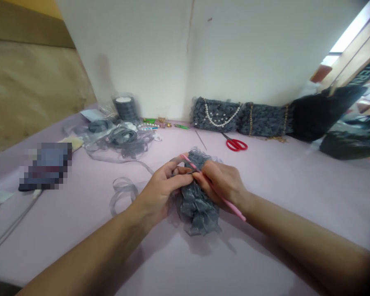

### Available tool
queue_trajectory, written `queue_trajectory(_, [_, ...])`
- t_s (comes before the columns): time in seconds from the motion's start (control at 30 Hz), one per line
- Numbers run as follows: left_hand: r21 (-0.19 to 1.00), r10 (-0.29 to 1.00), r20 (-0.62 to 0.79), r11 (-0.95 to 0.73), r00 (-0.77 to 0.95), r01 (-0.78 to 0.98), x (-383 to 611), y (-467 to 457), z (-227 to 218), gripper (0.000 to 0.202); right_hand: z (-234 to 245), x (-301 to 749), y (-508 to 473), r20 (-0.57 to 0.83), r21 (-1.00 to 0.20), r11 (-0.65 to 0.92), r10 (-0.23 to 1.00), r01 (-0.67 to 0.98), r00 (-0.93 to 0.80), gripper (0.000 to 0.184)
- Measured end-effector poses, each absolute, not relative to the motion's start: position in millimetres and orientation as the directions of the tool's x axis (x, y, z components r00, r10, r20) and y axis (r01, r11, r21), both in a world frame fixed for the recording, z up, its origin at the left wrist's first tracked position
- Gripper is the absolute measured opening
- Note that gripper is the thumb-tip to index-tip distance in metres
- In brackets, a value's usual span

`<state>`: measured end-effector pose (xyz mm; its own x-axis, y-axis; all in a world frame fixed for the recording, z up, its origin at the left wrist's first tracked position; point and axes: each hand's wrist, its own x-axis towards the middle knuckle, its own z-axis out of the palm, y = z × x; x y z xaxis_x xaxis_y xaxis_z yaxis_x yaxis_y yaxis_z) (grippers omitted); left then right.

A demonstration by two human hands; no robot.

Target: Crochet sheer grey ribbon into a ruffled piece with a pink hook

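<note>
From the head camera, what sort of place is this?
Probably a handbag-making craft workspace: a lilac-covered table holds loose grey organza ribbon, red-handled scissors, and grey ruffled handbags with pearl and chain straps lined along the wall.

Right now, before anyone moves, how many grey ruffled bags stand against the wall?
2. A grey ruffled bag with a pearl strap stands against the wall, and a grey ruffled bag with a gold chain stands beside it, further right. The dark heap could hide more.

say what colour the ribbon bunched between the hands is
Grey sheer ribbon, showing best in the head view.
</note>
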<state>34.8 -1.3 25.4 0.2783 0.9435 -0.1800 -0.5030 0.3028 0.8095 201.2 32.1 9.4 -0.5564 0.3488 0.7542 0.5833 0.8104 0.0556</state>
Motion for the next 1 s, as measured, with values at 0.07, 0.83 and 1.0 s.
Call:
queue_trajectory(0.07, [0.789,0.922,-0.166,0.338,0.351,-0.513,30,1,27,0.055,8,205,34,0.747,-0.081,0.859,0.388,0.506,-0.540,0.029])
queue_trajectory(0.83, [0.920,0.844,-0.222,0.347,0.489,-0.181,-2,15,30,0.070,47,229,33,0.441,-0.450,0.870,0.414,0.203,-0.797,0.013])
queue_trajectory(1.0, [0.896,0.762,-0.234,0.410,0.604,-0.170,-6,19,27,0.069,50,227,31,0.420,-0.531,0.831,0.427,0.165,-0.801,0.017])
